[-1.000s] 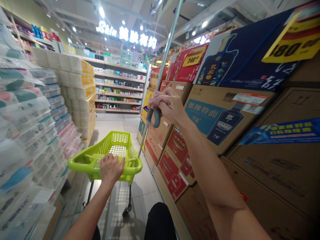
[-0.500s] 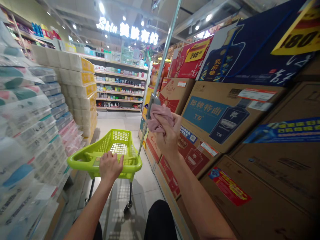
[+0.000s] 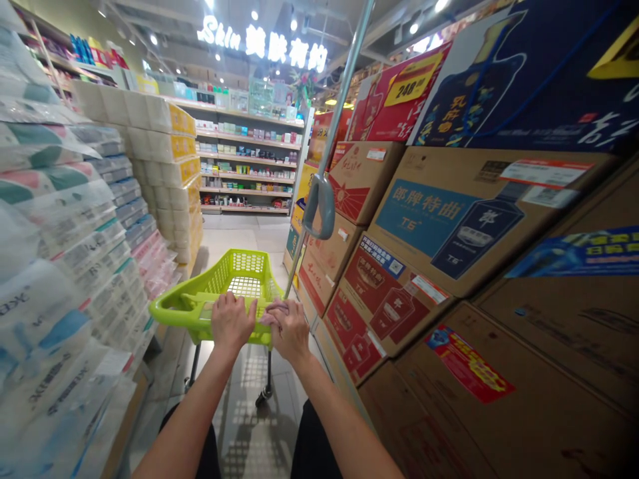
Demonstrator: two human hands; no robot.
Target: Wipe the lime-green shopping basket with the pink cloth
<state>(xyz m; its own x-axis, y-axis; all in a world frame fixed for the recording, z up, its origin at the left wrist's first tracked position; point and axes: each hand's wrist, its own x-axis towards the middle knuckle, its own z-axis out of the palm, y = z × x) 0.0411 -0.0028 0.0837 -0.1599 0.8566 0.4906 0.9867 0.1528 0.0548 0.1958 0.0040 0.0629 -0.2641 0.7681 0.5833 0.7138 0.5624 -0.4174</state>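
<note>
A lime-green shopping cart stands in front of me, its basket of open lattice facing up the aisle. My left hand is wrapped over the middle of its near bar. To the right, my right hand is closed around a crumpled pink cloth, down at the right part of the same bar. Part of the cloth is hidden under the fingers. A metal pole with a grey loop handle rises from the cart's right side, just beyond my right hand.
Plastic-wrapped packs are piled high along the left. White and yellow paper packs stand farther on. Stacked cardboard cartons line the right side closely. Tiled floor runs ahead to shelves of small goods.
My right hand has come down from the grey handle to the cart's bar, with the pink cloth still in it. My left hand stays on the bar.
</note>
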